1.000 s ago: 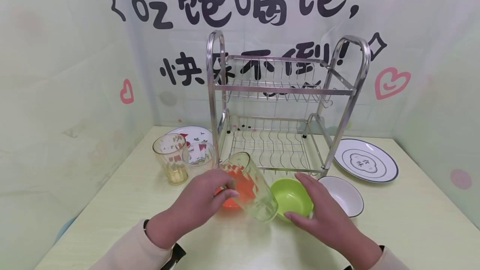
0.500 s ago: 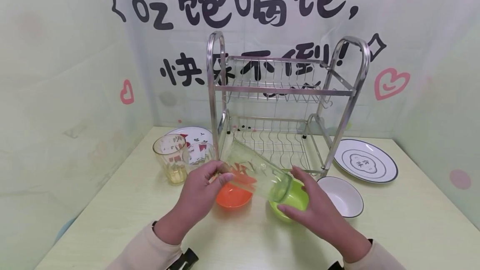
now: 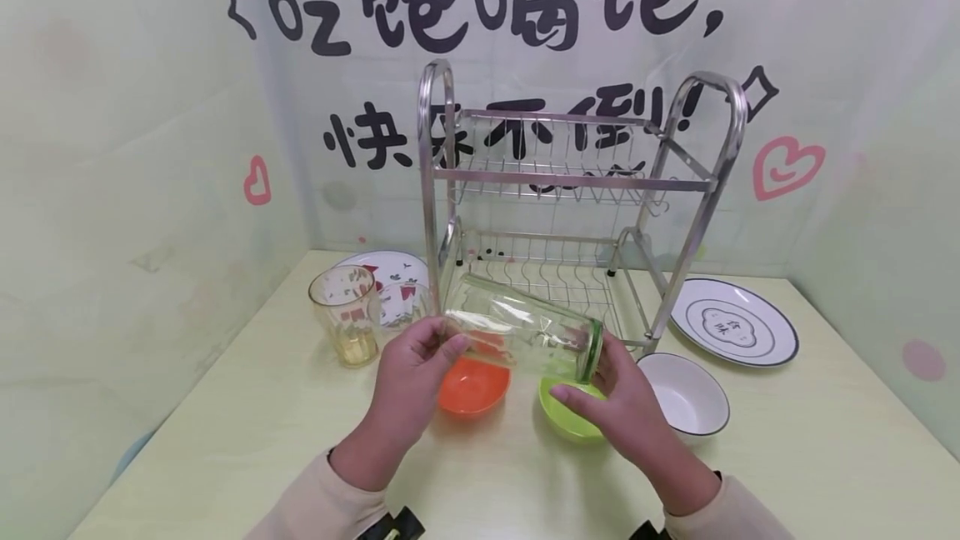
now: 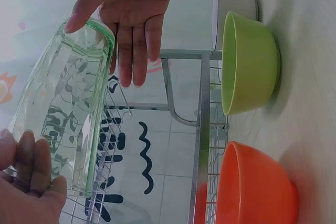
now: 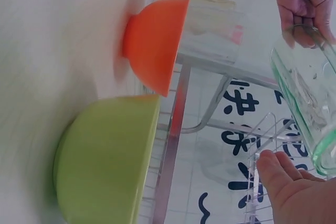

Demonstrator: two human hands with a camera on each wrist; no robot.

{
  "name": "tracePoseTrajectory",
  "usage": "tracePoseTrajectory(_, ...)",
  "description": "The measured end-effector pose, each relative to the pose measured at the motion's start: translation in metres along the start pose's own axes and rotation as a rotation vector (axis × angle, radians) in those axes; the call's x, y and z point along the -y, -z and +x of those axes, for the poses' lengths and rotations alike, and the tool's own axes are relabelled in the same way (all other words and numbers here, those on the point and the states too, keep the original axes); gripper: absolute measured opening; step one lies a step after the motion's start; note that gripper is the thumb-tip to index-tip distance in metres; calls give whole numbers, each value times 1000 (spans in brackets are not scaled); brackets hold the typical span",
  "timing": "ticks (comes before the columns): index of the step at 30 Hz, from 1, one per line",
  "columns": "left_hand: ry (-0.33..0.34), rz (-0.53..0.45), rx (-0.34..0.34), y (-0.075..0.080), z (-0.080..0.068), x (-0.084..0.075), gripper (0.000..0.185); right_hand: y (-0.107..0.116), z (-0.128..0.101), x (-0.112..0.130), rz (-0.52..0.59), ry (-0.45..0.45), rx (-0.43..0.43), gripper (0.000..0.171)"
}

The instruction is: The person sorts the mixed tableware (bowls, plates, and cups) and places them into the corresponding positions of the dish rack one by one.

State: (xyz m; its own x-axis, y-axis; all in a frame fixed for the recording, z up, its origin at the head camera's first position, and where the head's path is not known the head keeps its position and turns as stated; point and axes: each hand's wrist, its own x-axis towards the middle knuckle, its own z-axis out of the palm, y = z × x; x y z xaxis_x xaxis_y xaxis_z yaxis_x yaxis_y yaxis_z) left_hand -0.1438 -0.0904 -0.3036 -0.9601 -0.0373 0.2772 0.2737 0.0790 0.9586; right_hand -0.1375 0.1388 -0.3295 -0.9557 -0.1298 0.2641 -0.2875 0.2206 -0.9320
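The left hand is gripping the base end of a clear glass, holding it sideways above the orange bowl and green bowl, just before the dish rack. The right hand is lying relaxed, fingers straight, against the glass's rim. Steadying both ends is probably keeping the slick glass from slipping. The glass and both bowls are looking empty, as is the white bowl on the counter.

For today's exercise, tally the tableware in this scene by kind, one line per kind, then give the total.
Glasses: 3 — held glass, amber glass, small clear glass
Bowls: 3 — orange bowl, green bowl, white bowl
Plates: 2 — left plate, right plate
Total: 8
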Motion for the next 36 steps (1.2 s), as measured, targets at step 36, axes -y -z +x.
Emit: tracePoseTrajectory(36,100,8,88,-11,3,8,18,-6,7,17,310,-45,-181,63)
